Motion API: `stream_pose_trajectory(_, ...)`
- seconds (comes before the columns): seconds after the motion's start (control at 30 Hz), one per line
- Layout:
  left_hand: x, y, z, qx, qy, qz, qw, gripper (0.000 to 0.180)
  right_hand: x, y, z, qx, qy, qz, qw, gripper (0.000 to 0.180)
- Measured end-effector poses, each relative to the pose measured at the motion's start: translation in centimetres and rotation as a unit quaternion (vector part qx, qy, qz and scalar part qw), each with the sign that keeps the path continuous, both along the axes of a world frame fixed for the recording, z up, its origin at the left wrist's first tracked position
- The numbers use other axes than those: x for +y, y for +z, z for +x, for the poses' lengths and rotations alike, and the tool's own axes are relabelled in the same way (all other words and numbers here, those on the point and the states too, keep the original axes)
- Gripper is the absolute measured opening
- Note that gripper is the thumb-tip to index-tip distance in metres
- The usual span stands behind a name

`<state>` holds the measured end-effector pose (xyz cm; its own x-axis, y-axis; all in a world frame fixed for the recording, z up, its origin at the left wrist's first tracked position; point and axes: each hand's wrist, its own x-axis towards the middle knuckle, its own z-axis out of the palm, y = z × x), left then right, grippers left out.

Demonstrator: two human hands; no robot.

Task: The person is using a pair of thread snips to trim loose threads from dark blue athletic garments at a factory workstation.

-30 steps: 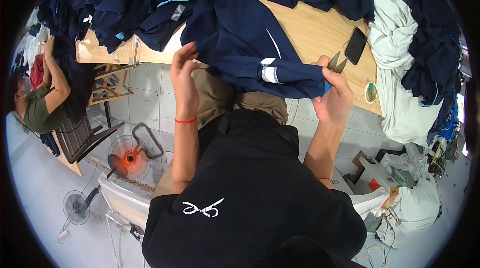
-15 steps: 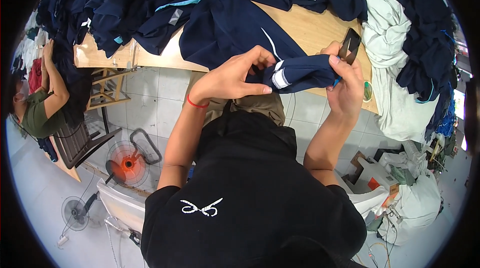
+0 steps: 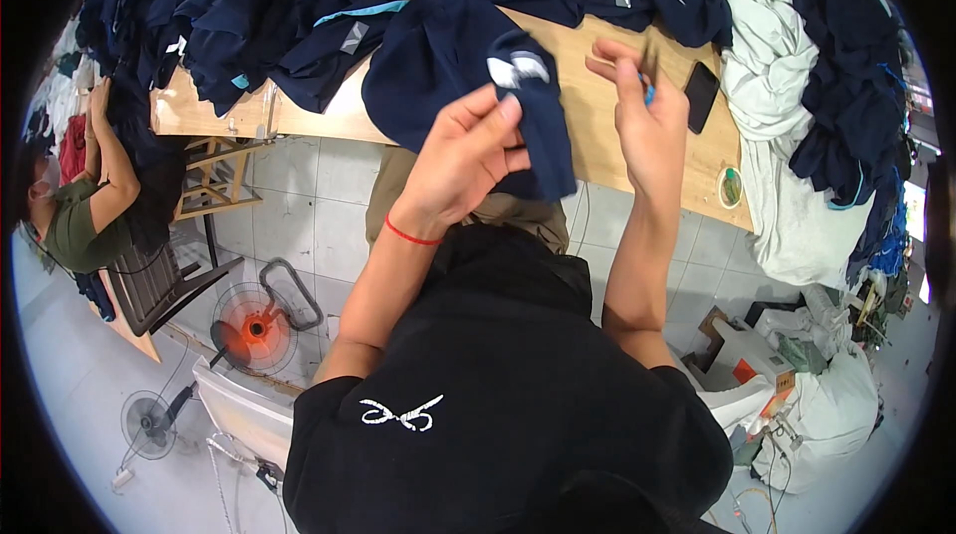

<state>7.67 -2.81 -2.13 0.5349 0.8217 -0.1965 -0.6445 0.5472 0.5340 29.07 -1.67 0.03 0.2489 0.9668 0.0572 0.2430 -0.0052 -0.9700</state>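
Observation:
My left hand (image 3: 473, 151) pinches a navy garment (image 3: 423, 56) between thumb and fingers, close to a white label (image 3: 518, 69) on it. Part of the cloth hangs past my fingers toward the table's near edge, and the rest lies on the wooden table. To the right, my right hand (image 3: 647, 116) is raised over the tabletop, apart from the garment. Closed in it are small thread snips (image 3: 649, 93) with a blue part by the fingers; their dark blades point away from me and are blurred.
A black phone (image 3: 702, 96) lies on the wooden table (image 3: 597, 151), with a small round green-and-white item (image 3: 731, 187) nearby. Navy garments (image 3: 219, 16) heap along the far side; pale cloth (image 3: 772, 86) drapes at right. A co-worker (image 3: 85, 196) stands left, near an orange-centred fan (image 3: 256, 328).
My right hand has let go of the garment and moved up and away with the snips. My left hand has turned, lifting the labelled part; the cloth's free end now hangs down.

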Motion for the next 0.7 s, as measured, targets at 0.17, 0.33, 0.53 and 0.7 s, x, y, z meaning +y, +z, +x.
stream_pose_trajectory(0.17,1.1,0.9,-0.8,-0.025,0.093,-0.005,0.995,0.023,-4.1,0.1,-0.1,0.126,-0.01,-0.025,0.992,0.036)
stream_pose_trajectory(0.33,0.3,1.0,-1.0,-0.002,0.107,0.026,0.994,0.039,-6.8,0.1,-0.4,0.028,0.011,-0.059,0.998,0.042)
stream_pose_trajectory(0.53,0.5,0.7,-0.2,0.045,0.142,0.08,0.986,0.075,-7.8,0.5,-2.1,0.148,0.047,-0.023,0.988,0.022)
stream_pose_trajectory(0.7,0.2,0.6,-0.3,0.087,0.187,0.103,0.973,0.082,-6.7,-0.3,-2.9,0.08,0.064,0.049,0.994,0.021)
